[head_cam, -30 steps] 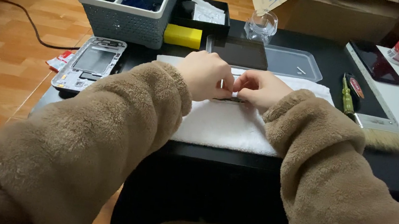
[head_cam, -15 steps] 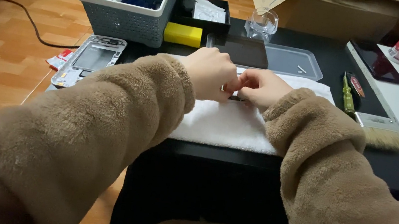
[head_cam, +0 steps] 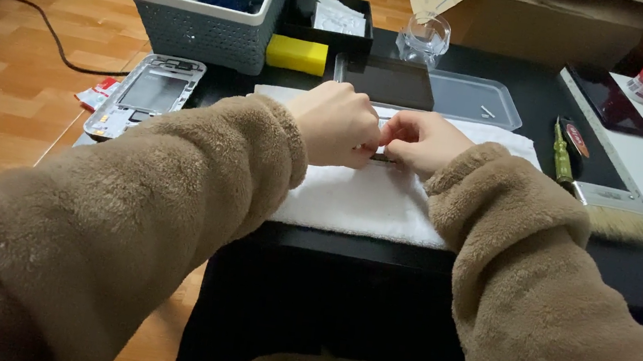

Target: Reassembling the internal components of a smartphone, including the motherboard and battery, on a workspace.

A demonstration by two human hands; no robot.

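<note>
Both hands met over the white towel (head_cam: 369,199) on the black table (head_cam: 532,92). The left hand (head_cam: 335,124) was curled into a loose fist, knuckles up, its fingertips pinched on a small dark part (head_cam: 380,156) that showed only as a sliver between the two hands. The right hand (head_cam: 422,142) was curled the same way, touching the left, with its fingertips on the same part from the 3 o'clock side. What the part was could not be told; most of it was hidden by the fingers. It lay on or just above the towel, near the towel's far edge. Both arms wore fuzzy brown sleeves (head_cam: 167,218).

At 12 o'clock from the hands sat a clear tray (head_cam: 473,101) with a dark slab (head_cam: 392,82) in its left half. Beyond it stood a small glass (head_cam: 425,37). At 11 o'clock lay a yellow block (head_cam: 296,54), and behind it a grey caddy (head_cam: 200,32) holding tools. At 9 o'clock, well apart from the hands, a phone frame (head_cam: 146,95) lay at the table's edge. At 3 o'clock lay a green screwdriver (head_cam: 562,154) and, nearer the person, a brush (head_cam: 615,215). A cardboard box (head_cam: 558,21) stood at 1 o'clock.
</note>
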